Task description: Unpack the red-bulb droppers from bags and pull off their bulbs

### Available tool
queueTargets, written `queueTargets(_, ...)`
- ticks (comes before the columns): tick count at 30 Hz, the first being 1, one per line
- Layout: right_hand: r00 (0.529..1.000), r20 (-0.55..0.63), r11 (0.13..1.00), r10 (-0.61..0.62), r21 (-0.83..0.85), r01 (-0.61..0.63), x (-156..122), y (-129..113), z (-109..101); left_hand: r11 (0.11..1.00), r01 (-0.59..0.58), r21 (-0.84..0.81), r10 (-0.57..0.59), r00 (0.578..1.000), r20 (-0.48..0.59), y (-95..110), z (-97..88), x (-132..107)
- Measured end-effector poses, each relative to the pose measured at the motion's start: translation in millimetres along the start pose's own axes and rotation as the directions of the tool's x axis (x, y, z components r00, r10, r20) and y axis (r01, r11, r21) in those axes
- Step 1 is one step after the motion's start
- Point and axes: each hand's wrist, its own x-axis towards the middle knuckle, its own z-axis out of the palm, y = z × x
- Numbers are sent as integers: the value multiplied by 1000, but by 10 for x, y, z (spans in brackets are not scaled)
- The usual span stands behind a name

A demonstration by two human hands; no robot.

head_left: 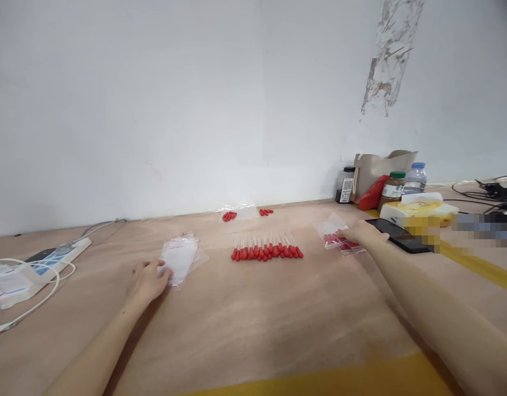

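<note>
My left hand [148, 279] rests on the table at the near edge of a stack of empty clear plastic bags [180, 256], fingers curled and touching the bags. My right hand [363, 232] reaches out to the right and lies on a filled clear bag [340, 237] that holds red-tipped pieces, fingers closed down on it. Between the hands lies a row of several droppers with red bulbs [266, 250]. Further back, a clear bag with red bulbs [237, 214] and a few loose red bulbs [266, 211] lie near the wall.
A power strip with white cables [51, 258] sits at the left. At the right stand a black phone [397, 234], a tissue box [420, 212], a beige bag [383, 168], bottles [414, 179] and a jar [393, 187], with black cables [492, 192] behind.
</note>
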Motion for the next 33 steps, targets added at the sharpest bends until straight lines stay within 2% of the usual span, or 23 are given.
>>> queueTargets(2,999,-42,999,-25,35,26,-19,4,40,998,26,49,-21,994,-105,101,-52,-77)
queueTargets(4,994,-97,995,-51,79,58,-38,16,69,995,9,102,15,973,-231,205,-94,-141)
queueTargets(6,974,-222,978,-46,189,90,-60,20,67,989,-67,133,107,942,-319,298,-120,-189)
queueTargets(8,926,-377,912,-6,378,159,-106,-7,27,983,-156,95,180,923,-341,393,-139,-236)
queueTargets(10,898,-441,740,8,607,291,-212,-87,-33,968,-249,-14,229,910,-346,517,-172,-304)
queueTargets(12,933,-341,448,-113,821,354,-403,-215,-76,918,-367,-150,293,882,-369,684,-229,-406)
queueTargets(13,940,-246,307,-237,899,312,-531,-290,-78,876,-437,-206,336,858,-389,782,-263,-468)
queueTargets(14,917,-134,203,-375,954,223,-675,-367,-62,827,-505,-247,382,827,-412,884,-298,-534)
queueTargets(15,863,-24,136,-505,985,107,-828,-442,-25,775,-566,-282,421,794,-438,984,-329,-602)
queueTargets(16,786,77,126,-614,992,2,-981,-512,32,724,-613,-317,462,772,-437,1077,-353,-669)
queueTargets(19,546,293,250,-784,956,-154,-1366,-682,291,586,-715,-382,623,699,-352,1285,-352,-844)
queueTargets(20,510,321,279,-798,947,-160,-1452,-726,389,551,-733,-398,682,671,-292,1326,-324,-891)
queueTargets(22,472,355,321,-807,935,-153,-1557,-796,566,509,-743,-434,776,614,-142,1378,-234,-964)
queueTargets(24,457,379,352,-804,924,-147,-1599,-842,692,510,-713,-481,817,576,13,1403,-120,-1011)
queueTargets(27,512,396,415,-763,906,-82,-1615,-849,750,537,-640,-549,828,526,196,1414,26,-1032)
queueTargets(29,541,431,468,-722,880,-78,-1621,-806,709,553,-612,-566,824,504,260,1405,80,-1021)
queueTargets(31,504,509,508,-698,848,-154,-1627,-735,631,568,-609,-555,816,503,284,1387,105,-1001)
queueTargets(33,426,583,528,-692,811,-252,-1635,-663,552,579,-608,-543,809,511,290,1368,114,-984)
